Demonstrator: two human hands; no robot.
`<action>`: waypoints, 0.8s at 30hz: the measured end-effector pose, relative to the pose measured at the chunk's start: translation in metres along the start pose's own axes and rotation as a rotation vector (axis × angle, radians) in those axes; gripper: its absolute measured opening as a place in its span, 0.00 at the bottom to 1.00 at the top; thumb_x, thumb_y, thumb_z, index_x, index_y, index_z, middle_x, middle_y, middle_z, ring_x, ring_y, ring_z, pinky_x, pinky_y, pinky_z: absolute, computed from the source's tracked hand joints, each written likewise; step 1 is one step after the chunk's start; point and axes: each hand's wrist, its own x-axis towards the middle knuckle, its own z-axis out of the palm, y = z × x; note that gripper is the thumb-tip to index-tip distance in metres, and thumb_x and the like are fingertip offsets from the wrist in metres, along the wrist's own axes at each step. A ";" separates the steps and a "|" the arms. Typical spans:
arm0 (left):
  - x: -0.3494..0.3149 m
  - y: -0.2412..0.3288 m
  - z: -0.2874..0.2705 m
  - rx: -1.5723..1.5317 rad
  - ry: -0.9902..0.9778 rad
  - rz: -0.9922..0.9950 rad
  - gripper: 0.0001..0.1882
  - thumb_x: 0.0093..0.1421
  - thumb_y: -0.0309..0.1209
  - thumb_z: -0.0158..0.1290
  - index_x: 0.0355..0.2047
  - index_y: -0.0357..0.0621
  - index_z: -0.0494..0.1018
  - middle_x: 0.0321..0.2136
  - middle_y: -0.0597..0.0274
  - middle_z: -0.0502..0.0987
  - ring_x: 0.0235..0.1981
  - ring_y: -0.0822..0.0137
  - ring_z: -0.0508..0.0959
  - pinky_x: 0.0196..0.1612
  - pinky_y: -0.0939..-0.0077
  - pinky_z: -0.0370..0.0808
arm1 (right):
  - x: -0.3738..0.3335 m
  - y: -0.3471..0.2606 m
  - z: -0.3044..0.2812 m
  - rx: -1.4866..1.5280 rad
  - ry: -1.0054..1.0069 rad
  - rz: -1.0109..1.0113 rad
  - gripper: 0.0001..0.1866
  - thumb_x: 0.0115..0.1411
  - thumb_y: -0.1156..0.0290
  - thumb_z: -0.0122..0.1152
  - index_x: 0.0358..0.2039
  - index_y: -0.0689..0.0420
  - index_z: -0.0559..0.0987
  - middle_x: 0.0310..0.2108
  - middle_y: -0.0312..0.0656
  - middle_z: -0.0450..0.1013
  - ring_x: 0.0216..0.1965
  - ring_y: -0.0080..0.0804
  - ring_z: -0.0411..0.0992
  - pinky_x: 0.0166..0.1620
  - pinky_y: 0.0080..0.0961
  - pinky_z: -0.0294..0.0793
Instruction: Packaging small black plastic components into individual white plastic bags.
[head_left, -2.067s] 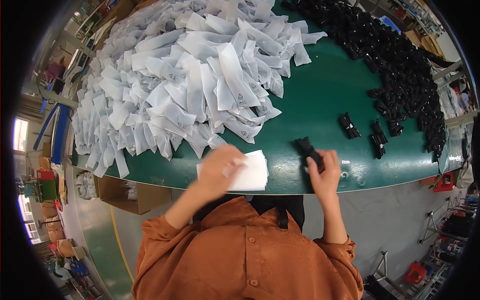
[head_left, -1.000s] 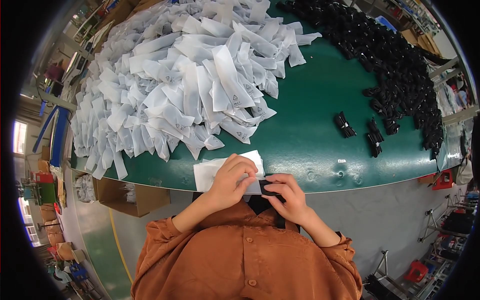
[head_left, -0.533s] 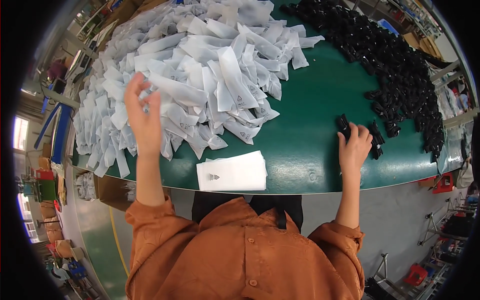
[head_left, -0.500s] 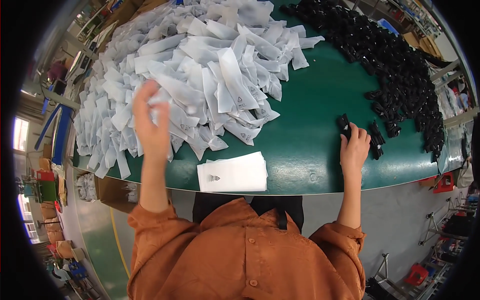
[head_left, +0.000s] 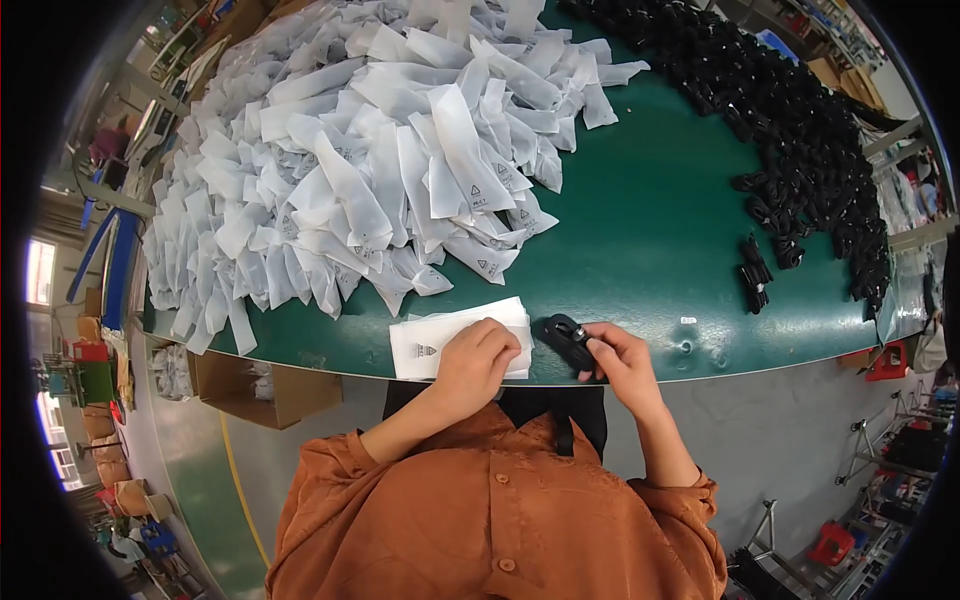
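A flat stack of white translucent bags (head_left: 408,352) lies at the table's near edge. On its right half rests my left hand (head_left: 474,362), fingers curled and pressed together; the fingertips are partly hidden, so I cannot tell if they grip the top bag. Just right of the stack, my right hand (head_left: 622,364) is closed on one end of a bundled black cable (head_left: 566,340), which shows a small metal-coloured plug. The cable's other end points toward the stack. Another bundled black cable (head_left: 754,275) lies farther right on the green table (head_left: 650,230).
A large heap of filled white bags (head_left: 370,180) covers the table's left and far side. Many bundled black cables (head_left: 810,180) are piled along the right. Below the table's left edge stands an open cardboard box (head_left: 290,395). A small white label (head_left: 688,320) lies on the table.
My left hand has come from the bag heap down onto the flat stack. My right hand has moved left with the black cable, from beside the loose bundle to beside the stack.
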 end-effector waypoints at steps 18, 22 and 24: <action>0.015 0.014 -0.022 -0.145 -0.112 0.211 0.09 0.52 0.19 0.60 0.32 0.44 0.74 0.38 0.60 0.75 0.40 0.55 0.73 0.44 0.65 0.72 | -0.009 -0.005 0.015 0.301 -0.337 0.465 0.12 0.67 0.68 0.56 0.42 0.64 0.80 0.27 0.35 0.77 0.21 0.21 0.73 0.25 0.17 0.69; 0.021 0.015 -0.023 -0.095 -0.065 0.226 0.10 0.51 0.20 0.60 0.32 0.45 0.73 0.39 0.61 0.75 0.41 0.55 0.71 0.45 0.65 0.70 | -0.019 -0.018 0.031 -0.386 -0.080 -0.184 0.12 0.56 0.78 0.70 0.41 0.62 0.80 0.39 0.40 0.75 0.33 0.25 0.74 0.34 0.21 0.76; 0.026 0.018 -0.024 -0.119 -0.051 0.178 0.08 0.51 0.22 0.60 0.30 0.45 0.72 0.40 0.61 0.75 0.40 0.53 0.71 0.46 0.65 0.68 | -0.013 -0.016 0.034 -0.589 0.028 -0.706 0.16 0.52 0.77 0.74 0.41 0.60 0.80 0.42 0.42 0.73 0.38 0.30 0.74 0.37 0.23 0.78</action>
